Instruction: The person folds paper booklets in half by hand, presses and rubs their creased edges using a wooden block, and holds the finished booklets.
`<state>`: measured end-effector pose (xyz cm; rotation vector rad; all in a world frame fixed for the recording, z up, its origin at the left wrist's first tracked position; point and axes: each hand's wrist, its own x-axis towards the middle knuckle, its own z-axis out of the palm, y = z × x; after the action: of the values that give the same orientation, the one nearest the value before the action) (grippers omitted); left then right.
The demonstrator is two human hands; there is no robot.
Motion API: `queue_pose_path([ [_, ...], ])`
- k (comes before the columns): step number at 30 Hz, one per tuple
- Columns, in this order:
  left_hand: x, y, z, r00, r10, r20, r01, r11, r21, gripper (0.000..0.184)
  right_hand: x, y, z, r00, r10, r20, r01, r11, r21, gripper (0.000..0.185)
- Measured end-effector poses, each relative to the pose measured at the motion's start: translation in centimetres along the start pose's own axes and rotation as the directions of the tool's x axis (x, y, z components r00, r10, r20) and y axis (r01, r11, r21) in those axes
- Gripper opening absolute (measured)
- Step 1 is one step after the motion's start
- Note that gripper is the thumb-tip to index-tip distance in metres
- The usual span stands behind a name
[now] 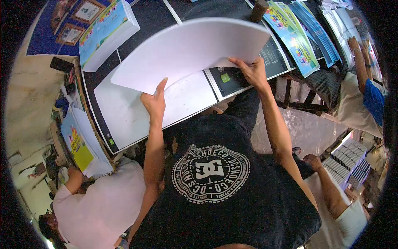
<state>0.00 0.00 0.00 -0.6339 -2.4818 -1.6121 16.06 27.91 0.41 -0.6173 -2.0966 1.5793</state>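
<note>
A large piece of white paper [195, 47] bows upward between my two hands, above the table. Whether it is one sheet or a thin stack I cannot tell. My left hand [154, 101] grips its near left edge, thumb on top and fingers hidden underneath. On the near right edge, my right hand [253, 75] pinches the paper, its thumb pointing inward. Beneath the paper lies a white panel [186, 97] on the dark tabletop [232, 83].
A thick stack of colourful printed sheets [110, 35] stands at the table's back left. More printed covers [292, 39] fan out at the right, near a brown cylinder [259, 10]. Co-workers sit close by: a pale shirt [103, 199] at left, an arm [329, 186] at right.
</note>
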Motion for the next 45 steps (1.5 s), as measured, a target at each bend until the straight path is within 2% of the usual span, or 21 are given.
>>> queue_pose_path([
  [2, 0.0, 1.1, -0.4, 1.0, -0.021, 0.002, 0.021, 1.0, 0.002, 0.021, -0.5, -1.9, -0.1, 0.998, 0.049, -0.04, -0.048, 0.998, 0.029, 0.02],
  [5, 0.5, 0.8, -1.2, 0.999, 0.028, 0.017, -0.028, 1.0, 0.011, 0.018, -0.1, -1.3, 0.6, 0.998, -0.015, -0.054, 0.02, 0.995, 0.101, 0.021],
  [8, 0.3, -0.1, 0.2, 1.0, -0.026, -0.003, 0.025, 0.999, -0.02, 0.017, 0.6, 0.1, -0.1, 1.0, -0.006, 0.019, 0.007, 1.0, -0.008, 0.021],
  [11, -0.2, -0.9, 0.4, 0.996, -0.068, 0.066, 0.066, 0.997, 0.026, 0.016, 0.7, 2.2, -0.1, 0.999, 0.012, 0.053, -0.008, 0.998, -0.068, 0.022],
  [14, 0.0, -1.7, 0.5, 0.997, -0.005, 0.082, 0.002, 0.999, 0.043, 0.018, 0.8, 2.9, -0.5, 0.997, 0.033, 0.071, -0.031, 0.999, -0.033, 0.023],
  [17, 0.1, -1.6, 0.4, 0.996, -0.029, 0.08, 0.027, 0.999, 0.031, 0.022, 1.0, 3.2, -0.5, 0.997, 0.008, 0.083, 0.002, 0.994, -0.111, 0.023],
  [20, 0.3, -2.5, -0.1, 0.992, -0.046, 0.121, 0.031, 0.993, 0.117, 0.025, 0.8, 3.3, -0.3, 0.996, 0.039, 0.075, -0.036, 0.998, -0.049, 0.025],
  [23, 0.0, -0.2, -1.3, 0.97, -0.199, 0.137, 0.195, 0.98, 0.046, 0.029, 0.2, 0.0, -0.4, 0.992, 0.081, 0.096, -0.078, 0.996, -0.03, 0.031],
  [24, -0.3, 0.5, -1.9, 0.97, -0.201, 0.137, 0.203, 0.979, -0.003, 0.03, 0.2, -1.3, -0.6, 0.988, 0.123, 0.092, -0.12, 0.992, -0.039, 0.034],
  [26, -1.1, 1.1, -3.4, 0.935, -0.305, 0.182, 0.324, 0.942, -0.086, 0.03, -0.1, -3.2, -0.6, 0.973, 0.214, 0.089, -0.209, 0.976, -0.053, 0.04],
  [27, -1.5, 1.3, -4.1, 0.911, -0.356, 0.207, 0.385, 0.915, -0.123, 0.03, -0.1, -3.2, -0.1, 0.968, 0.23, 0.099, -0.225, 0.973, -0.059, 0.042],
  [28, -2.2, 0.8, -4.2, 0.884, -0.408, 0.228, 0.457, 0.857, -0.237, 0.043, 0.2, -3.0, 0.4, 0.964, 0.241, 0.109, -0.235, 0.97, -0.063, 0.044],
  [29, -2.5, 1.0, -5.0, 0.779, -0.519, 0.352, 0.598, 0.785, -0.164, 0.05, 0.7, -2.7, 0.7, 0.961, 0.25, 0.117, -0.243, 0.968, -0.067, 0.046],
  [30, -2.6, 1.9, -6.4, 0.643, -0.613, 0.459, 0.715, 0.696, -0.072, 0.057, 1.3, -1.7, 0.8, 0.956, 0.266, 0.122, -0.238, 0.95, -0.205, 0.049],
  [31, -2.8, 2.5, -7.6, 0.485, -0.685, 0.543, 0.803, 0.596, 0.034, 0.065, 1.8, -0.7, 0.9, 0.959, 0.257, 0.118, -0.22, 0.941, -0.255, 0.049],
  [33, -4.6, 2.2, -9.4, 0.329, -0.768, 0.549, 0.732, 0.575, 0.366, 0.083, 2.3, 1.0, 1.0, 0.965, 0.239, 0.112, -0.186, 0.918, -0.351, 0.05],
  [34, -5.6, 3.8, -9.9, 0.335, -0.728, 0.597, 0.662, 0.634, 0.401, 0.077, 2.3, 1.2, 1.0, 0.962, 0.252, 0.108, -0.214, 0.936, -0.279, 0.05],
  [37, -9.1, 4.8, -9.5, 0.403, -0.551, 0.731, 0.335, 0.832, 0.442, 0.07, 1.9, 1.2, 0.8, 0.978, 0.188, 0.086, -0.151, 0.935, -0.321, 0.049],
  [40, -11.8, 4.7, -7.1, 0.346, -0.33, 0.878, 0.413, 0.894, 0.173, 0.068, 1.1, 0.1, 0.2, 0.973, 0.224, 0.057, -0.196, 0.932, -0.305, 0.049],
  [43, -15.0, 1.2, -4.5, 0.098, 0.011, 0.995, 0.377, 0.925, -0.047, 0.068, 0.2, 0.7, -0.7, 0.939, 0.337, 0.064, -0.323, 0.932, -0.164, 0.047],
  [45, -15.2, 0.8, -4.1, 0.038, -0.05, 0.998, 0.483, 0.875, 0.025, 0.069, -0.2, 0.8, -0.8, 0.944, 0.327, 0.049, -0.319, 0.939, -0.132, 0.045],
])
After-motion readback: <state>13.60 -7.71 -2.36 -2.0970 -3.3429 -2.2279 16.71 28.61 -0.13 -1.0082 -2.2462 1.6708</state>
